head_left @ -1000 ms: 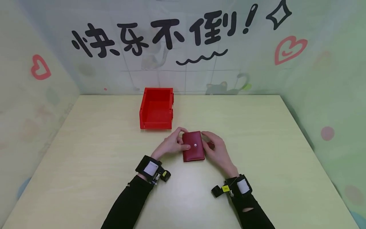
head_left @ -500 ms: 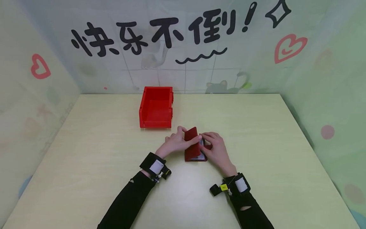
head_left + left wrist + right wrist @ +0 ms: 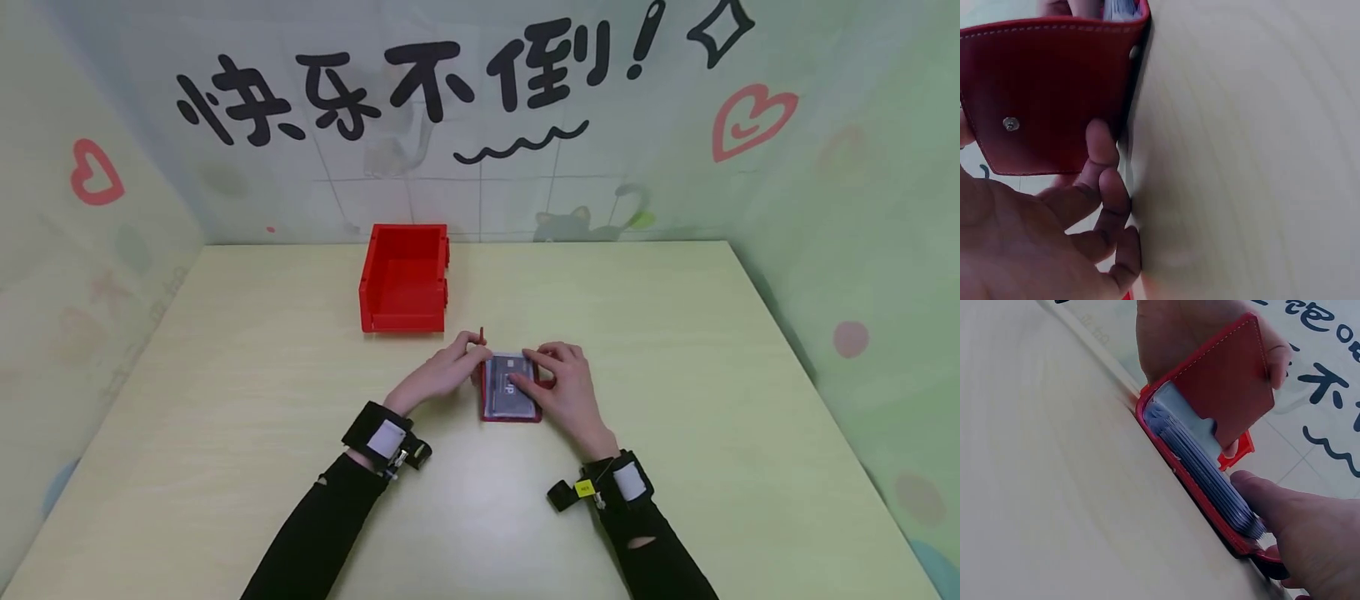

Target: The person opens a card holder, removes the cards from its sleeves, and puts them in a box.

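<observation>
While the red card wallet (image 3: pixel 512 392) lies open mid-table in the head view, near the red bin (image 3: pixel 403 279), the left hand (image 3: pixel 442 375) pinches its raised flap and the right hand (image 3: pixel 562 385) presses flat on the cards. Left wrist view: fingers (image 3: pixel 1102 164) curl round the flap's (image 3: pixel 1047 94) edge, snap stud showing. Right wrist view: a fingertip (image 3: pixel 1260 494) rests on the stacked card sleeves (image 3: pixel 1210 475), flap upright. Best to hold the flap fully back and pin the base so it doesn't slide.
</observation>
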Available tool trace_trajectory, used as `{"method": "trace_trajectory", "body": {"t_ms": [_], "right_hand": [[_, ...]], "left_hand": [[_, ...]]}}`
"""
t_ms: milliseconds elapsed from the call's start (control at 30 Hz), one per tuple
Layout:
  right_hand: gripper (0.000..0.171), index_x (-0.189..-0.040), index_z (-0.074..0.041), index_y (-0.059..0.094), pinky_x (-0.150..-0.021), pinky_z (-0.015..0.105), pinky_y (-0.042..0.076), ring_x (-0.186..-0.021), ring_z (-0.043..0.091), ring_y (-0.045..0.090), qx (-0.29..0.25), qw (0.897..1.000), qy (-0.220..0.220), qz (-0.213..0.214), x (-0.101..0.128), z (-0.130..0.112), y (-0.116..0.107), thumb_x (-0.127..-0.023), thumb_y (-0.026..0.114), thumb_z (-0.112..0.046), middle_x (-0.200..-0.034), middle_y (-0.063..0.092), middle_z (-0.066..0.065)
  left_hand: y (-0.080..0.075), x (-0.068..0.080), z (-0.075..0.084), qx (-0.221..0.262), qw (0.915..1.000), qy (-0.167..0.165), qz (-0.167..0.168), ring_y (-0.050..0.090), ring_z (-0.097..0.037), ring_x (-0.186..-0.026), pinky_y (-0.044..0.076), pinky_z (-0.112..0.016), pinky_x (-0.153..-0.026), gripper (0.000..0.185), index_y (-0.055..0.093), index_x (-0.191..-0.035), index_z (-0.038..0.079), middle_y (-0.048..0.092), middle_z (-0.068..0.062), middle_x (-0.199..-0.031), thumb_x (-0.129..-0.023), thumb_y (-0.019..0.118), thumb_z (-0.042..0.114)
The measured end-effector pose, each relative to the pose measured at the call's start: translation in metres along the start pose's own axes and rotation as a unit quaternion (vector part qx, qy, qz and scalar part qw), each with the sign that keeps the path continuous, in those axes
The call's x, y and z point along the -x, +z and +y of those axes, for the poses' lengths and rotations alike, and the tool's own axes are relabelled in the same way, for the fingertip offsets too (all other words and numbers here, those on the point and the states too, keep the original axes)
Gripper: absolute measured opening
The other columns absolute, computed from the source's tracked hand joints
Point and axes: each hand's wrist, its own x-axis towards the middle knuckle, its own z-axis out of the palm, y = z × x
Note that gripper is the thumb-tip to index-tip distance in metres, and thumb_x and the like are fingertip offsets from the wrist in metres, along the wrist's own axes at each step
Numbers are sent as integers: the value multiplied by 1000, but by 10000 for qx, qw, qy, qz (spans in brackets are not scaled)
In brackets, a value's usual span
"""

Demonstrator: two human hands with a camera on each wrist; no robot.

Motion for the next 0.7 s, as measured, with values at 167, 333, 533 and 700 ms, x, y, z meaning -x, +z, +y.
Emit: {"method": "trace_trajectory", "body": {"t_ms": [167,333,533,700], "right_hand": [[45,-122,-9,73,-87,42,36,-96,28,46,144,9998,36,-96,1,-1,0,-84,82,-30,-96,60,11],[46,-125,-9,72,-89,42,34,-83,21,42,205,9994,-20,-278,3,-2,-1,-86,80,-32,-78,57,6],[43,-126,-8,71,-98,49,36,-79,19,44,229,9990,-166,-340,5,-1,-1,-89,76,-29,-76,54,3],[44,-129,-11,69,-97,48,36,-88,23,45,318,9979,-261,-497,8,1,-4,-90,75,-31,-86,56,5]], "left_hand": [[-8,9,-16,374,9988,277,151,55,-26,-109,45,-32,-87,43,53,-136,8,62,-14,-126,-103,39,30],[-11,18,-30,474,9978,440,163,61,-24,-100,50,-32,-84,32,55,-131,3,66,-17,-116,-104,45,19],[-13,24,-36,344,9982,227,424,67,-24,-96,55,-32,-81,35,53,-132,0,68,-18,-114,-101,58,16],[-13,28,-33,119,9959,-119,892,68,-28,-94,58,-34,-76,45,51,-135,-1,69,-22,-114,-95,67,14]]}}
